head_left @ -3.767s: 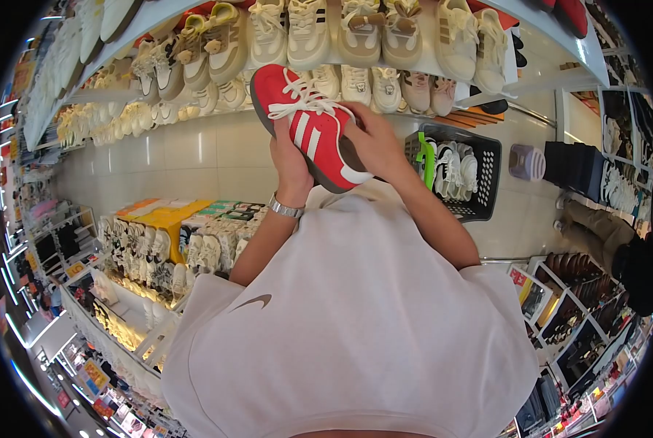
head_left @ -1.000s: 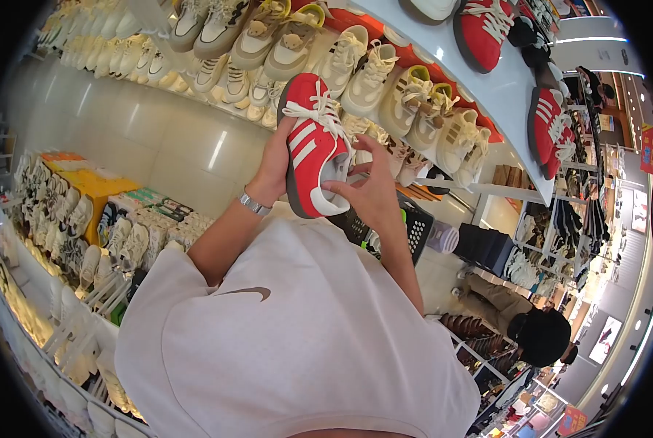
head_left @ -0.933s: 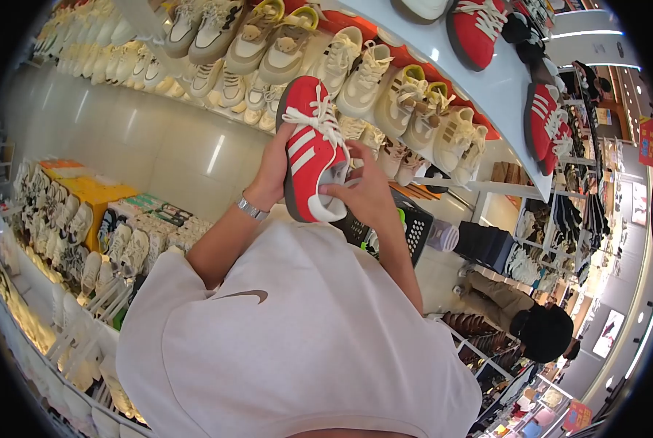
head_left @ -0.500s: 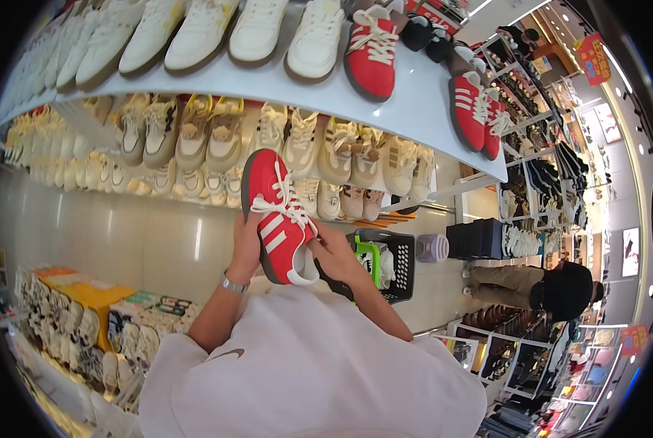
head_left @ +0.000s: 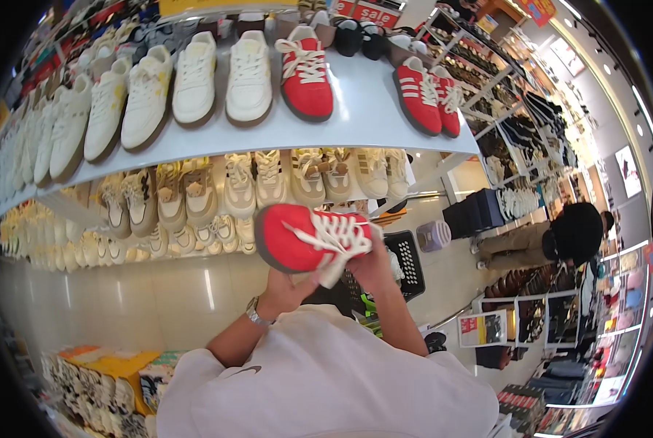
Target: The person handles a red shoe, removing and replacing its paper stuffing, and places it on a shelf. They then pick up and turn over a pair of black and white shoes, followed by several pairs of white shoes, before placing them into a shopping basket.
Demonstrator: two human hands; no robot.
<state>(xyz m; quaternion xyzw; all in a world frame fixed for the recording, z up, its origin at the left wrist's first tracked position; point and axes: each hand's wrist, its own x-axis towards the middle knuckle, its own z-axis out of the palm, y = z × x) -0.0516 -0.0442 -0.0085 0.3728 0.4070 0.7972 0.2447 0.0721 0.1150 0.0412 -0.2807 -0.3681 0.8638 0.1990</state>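
Note:
A red sneaker (head_left: 306,239) with cream laces and a brown sole lies on its side between my hands, toe to the left. My left hand (head_left: 288,289) cups it from below, a metal watch on that wrist. My right hand (head_left: 376,257) grips its heel end, fingers curled over the collar. Just above it curves a white display shelf (head_left: 356,120) bearing a matching red sneaker (head_left: 306,69), a red pair (head_left: 427,95) and several cream sneakers (head_left: 195,77).
A lower shelf row of beige sneakers (head_left: 268,182) runs behind the held shoe. A black basket (head_left: 408,264) stands on the floor below my hands. A person in black cap and tan clothes (head_left: 553,239) crouches at the right by shoe racks.
The red sneaker has turned from upright, toe up, to lying sideways with its toe to the left. My view has tilted up, so the top of the white shelf shows more.

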